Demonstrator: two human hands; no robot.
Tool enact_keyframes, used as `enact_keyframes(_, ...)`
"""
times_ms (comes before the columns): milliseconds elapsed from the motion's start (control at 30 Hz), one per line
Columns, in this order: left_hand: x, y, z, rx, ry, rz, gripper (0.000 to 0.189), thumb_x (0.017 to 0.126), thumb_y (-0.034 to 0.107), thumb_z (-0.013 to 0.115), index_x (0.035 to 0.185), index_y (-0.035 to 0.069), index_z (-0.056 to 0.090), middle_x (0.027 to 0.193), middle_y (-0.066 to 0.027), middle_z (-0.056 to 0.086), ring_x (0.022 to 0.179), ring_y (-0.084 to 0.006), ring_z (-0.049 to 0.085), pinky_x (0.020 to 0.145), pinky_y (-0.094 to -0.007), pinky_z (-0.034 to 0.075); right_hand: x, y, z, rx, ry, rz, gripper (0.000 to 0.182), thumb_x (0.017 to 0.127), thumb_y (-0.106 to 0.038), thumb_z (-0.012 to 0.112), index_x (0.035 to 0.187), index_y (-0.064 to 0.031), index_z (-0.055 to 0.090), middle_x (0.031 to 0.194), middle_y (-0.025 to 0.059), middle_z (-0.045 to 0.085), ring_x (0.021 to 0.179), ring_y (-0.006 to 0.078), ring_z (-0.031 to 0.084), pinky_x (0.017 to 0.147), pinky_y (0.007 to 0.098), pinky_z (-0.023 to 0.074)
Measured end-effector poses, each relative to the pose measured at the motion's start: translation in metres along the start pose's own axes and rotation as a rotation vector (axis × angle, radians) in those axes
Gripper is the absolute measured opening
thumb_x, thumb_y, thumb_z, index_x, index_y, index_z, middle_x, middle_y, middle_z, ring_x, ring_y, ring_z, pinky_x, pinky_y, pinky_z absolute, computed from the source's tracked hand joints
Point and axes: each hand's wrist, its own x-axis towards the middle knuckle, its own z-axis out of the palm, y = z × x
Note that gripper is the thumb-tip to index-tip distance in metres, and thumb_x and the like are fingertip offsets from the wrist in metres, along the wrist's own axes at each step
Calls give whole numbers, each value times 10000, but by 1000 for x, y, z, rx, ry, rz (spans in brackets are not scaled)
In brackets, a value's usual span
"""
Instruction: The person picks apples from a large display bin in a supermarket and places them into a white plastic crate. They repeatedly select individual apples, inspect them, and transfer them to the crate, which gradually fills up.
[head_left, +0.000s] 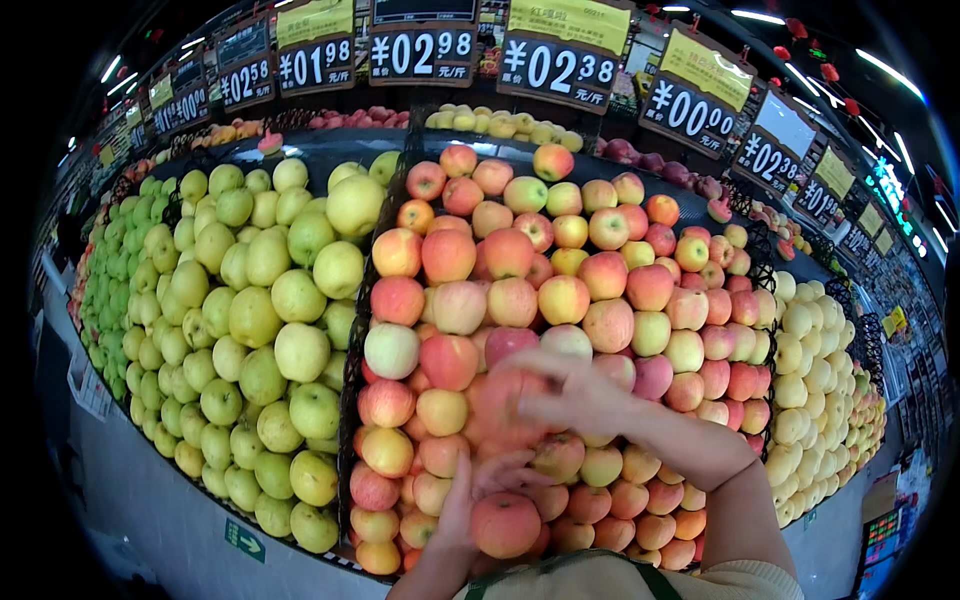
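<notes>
My right hand (559, 386) is blurred by motion over the middle of the red and yellow apples. Its thumb and fingers curve around a blurred reddish apple (504, 411). Lower down, near my body, my left hand (474, 487) has its thumb raised and its fingers spread. A large red apple (505, 525) lies against that hand's palm side; whether the hand supports it cannot be told. Rows of red and yellow apples (452, 362) surround both hands, in a bin with a black mesh divider (356, 360) on its left.
Yellow-green apples (302, 352) fill the left bin, with green fruit (112, 277) beyond. Pale yellow fruit (802, 360) is heaped at the right. Price signs (421, 56) hang along the back above further fruit. Grey floor (180, 517) shows in front of the display.
</notes>
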Motion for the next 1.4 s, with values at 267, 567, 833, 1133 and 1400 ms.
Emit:
enact_keyframes(267,6,-6,10,-212,109,18,751,964,625,225,1277,0,500,1081,-224,625,936,-353,614,852,-439,501,101,121,-119,-453,495,360,467,893,-380,505,1095,24,626,983,210,660,956,285,638,837,364,491)
enact_keyframes(567,7,-7,17,-209,290,105,712,945,632,314,1161,6,577,1011,-203,645,921,-363,615,828,-490,503,131,131,-126,-715,145,651,596,929,-515,392,1005,-5,690,1032,197,671,976,379,626,853,460,471)
enact_keyframes(833,10,-9,21,-301,304,92,688,909,660,398,1132,35,581,988,-180,642,943,-358,607,835,-495,495,84,98,-75,-1029,471,347,549,896,-514,473,1301,-145,470,1165,144,601,1070,377,566,928,684,324)
enact_keyframes(1133,8,-8,44,-111,275,209,785,911,682,360,1413,78,345,1400,-138,421,1277,-370,411,1036,-600,333,-55,-9,33,-222,-255,-373,320,765,-225,690,1005,-47,576,1085,146,515,1003,315,500,810,411,457)
enact_keyframes(1400,2,-12,29,69,-41,126,743,956,640,246,1514,152,190,1545,-200,208,1393,-435,249,1093,-617,262,-82,42,-58,-126,472,111,455,749,-214,718,1128,-39,538,1067,122,569,1020,253,567,857,349,486)
